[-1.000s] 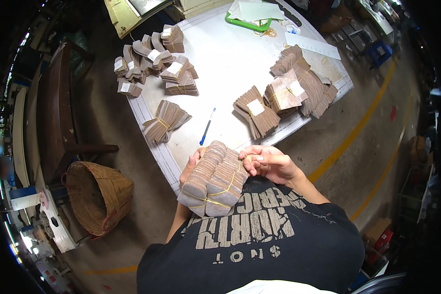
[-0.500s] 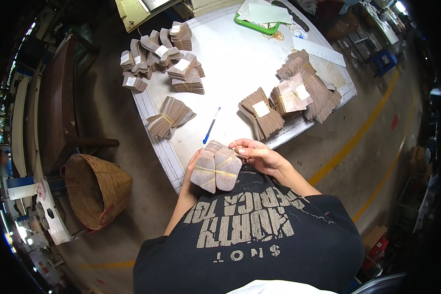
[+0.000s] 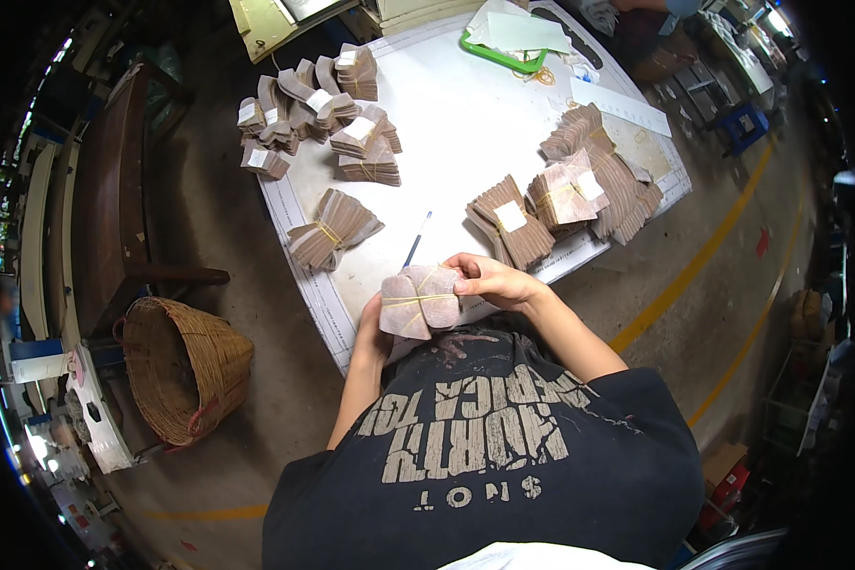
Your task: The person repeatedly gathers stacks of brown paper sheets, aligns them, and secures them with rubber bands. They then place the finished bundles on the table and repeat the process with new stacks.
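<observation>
Between my two hands, close to my shirt at the table's near edge, is a bundle of grey-brown cut pieces [image 3: 418,302] with yellow rubber bands crossing over it. My left hand [image 3: 374,321] grips its left side, with most of the fingers hidden behind it. My right hand [image 3: 490,281] pinches the upper right corner, thumb on the front. Just beyond the bundle lies a blue pen [image 3: 417,239], its lower end covered. A banded bundle [image 3: 334,231] without a label rests to the left, and a labelled bundle [image 3: 510,223] to the right.
The white table [image 3: 427,123] carries more labelled bundles [image 3: 304,104] at far left and stacked bundles [image 3: 603,180] at right. A green tray [image 3: 503,55] with papers and loose rubber bands stands at the back. On the floor at left are a wicker basket [image 3: 209,370] and a wooden bench [image 3: 114,209].
The held bundle has turned and tipped, lifting slightly away from my body and now hiding the pen's lower end. My right thumb has come onto its front corner.
</observation>
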`<action>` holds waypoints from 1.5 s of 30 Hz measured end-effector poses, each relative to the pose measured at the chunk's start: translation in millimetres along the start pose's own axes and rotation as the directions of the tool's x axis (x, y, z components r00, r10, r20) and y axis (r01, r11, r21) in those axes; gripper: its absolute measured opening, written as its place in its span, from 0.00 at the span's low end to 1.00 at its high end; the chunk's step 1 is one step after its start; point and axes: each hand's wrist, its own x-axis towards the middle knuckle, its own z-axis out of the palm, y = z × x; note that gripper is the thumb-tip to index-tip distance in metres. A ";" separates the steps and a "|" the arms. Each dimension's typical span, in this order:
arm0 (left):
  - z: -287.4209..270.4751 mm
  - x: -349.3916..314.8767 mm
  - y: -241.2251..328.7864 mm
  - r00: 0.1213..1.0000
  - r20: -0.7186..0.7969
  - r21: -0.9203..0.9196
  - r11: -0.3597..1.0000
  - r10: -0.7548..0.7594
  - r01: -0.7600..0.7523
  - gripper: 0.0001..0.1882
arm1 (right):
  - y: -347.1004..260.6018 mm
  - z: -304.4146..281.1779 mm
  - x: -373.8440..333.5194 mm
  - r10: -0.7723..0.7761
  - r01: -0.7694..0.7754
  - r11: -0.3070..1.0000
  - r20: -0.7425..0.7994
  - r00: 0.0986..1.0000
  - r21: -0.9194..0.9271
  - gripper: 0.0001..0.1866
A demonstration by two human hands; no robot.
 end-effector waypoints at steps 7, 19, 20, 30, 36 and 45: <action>-12.1 11.8 18.1 0.970 0.022 0.532 0.824 -0.242 0.194 0.18 | 8.9 -23.0 -11.1 0.100 -0.095 0.985 0.029 0.995 -0.143 0.37; 27.6 12.1 56.2 0.962 -0.025 0.614 0.755 -0.273 0.231 0.14 | 7.9 -29.7 -15.0 0.074 -0.049 0.973 0.103 0.992 -0.223 0.39; 26.2 16.2 45.8 0.971 -0.059 0.642 0.736 -0.231 0.214 0.13 | 9.0 -31.4 -13.7 0.087 -0.060 0.970 0.107 0.991 -0.237 0.39; 12.3 27.4 11.7 0.991 -0.028 0.763 0.643 0.130 -0.063 0.09 | 5.3 -35.1 -10.9 0.140 -0.098 0.943 0.111 0.984 -0.319 0.40; 23.3 13.7 19.4 0.944 0.115 0.680 0.669 0.309 -0.301 0.08 | 2.9 -34.9 -10.2 0.159 -0.112 0.911 0.087 0.983 -0.398 0.42; 23.6 -3.1 29.8 0.957 0.116 0.421 0.859 0.266 -0.290 0.09 | 3.3 -27.7 -4.8 0.059 -0.006 0.874 0.093 0.994 -0.486 0.39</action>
